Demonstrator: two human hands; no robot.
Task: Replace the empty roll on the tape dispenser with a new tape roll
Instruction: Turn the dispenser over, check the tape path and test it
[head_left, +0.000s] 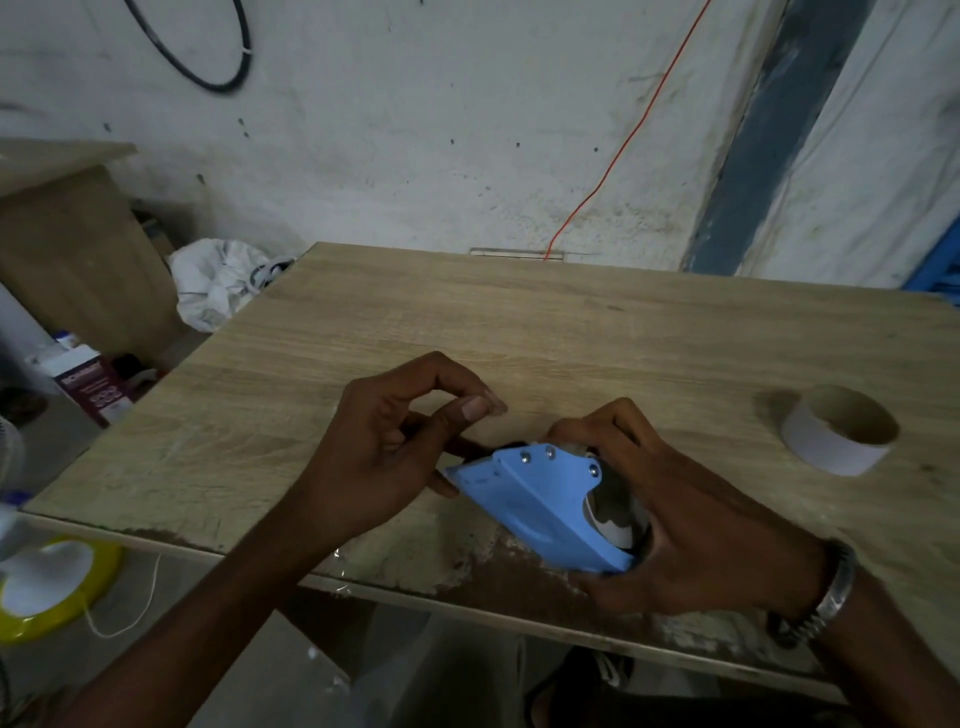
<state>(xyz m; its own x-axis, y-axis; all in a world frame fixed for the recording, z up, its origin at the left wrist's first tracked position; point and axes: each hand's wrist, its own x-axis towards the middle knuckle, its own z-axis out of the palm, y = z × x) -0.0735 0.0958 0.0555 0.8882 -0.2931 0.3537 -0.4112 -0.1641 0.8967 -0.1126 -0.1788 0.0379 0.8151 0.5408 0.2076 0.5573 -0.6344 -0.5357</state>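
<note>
A blue tape dispenser (540, 506) lies near the front edge of the wooden table (519, 322), with a tape roll (615, 519) seated in it. My right hand (691, 519) grips the dispenser around the roll end. My left hand (395, 447) is at the dispenser's front tip, thumb and forefinger pinched together as if holding a clear tape end, which I cannot make out. An empty cardboard roll core (839, 435) with a white outer face lies on the table at the right, apart from both hands.
A white bag (218, 280) and a cardboard box (78, 249) sit on the floor left of the table. A yellow-rimmed disc (52, 587) lies at lower left. An orange cable (623, 140) runs down the wall behind.
</note>
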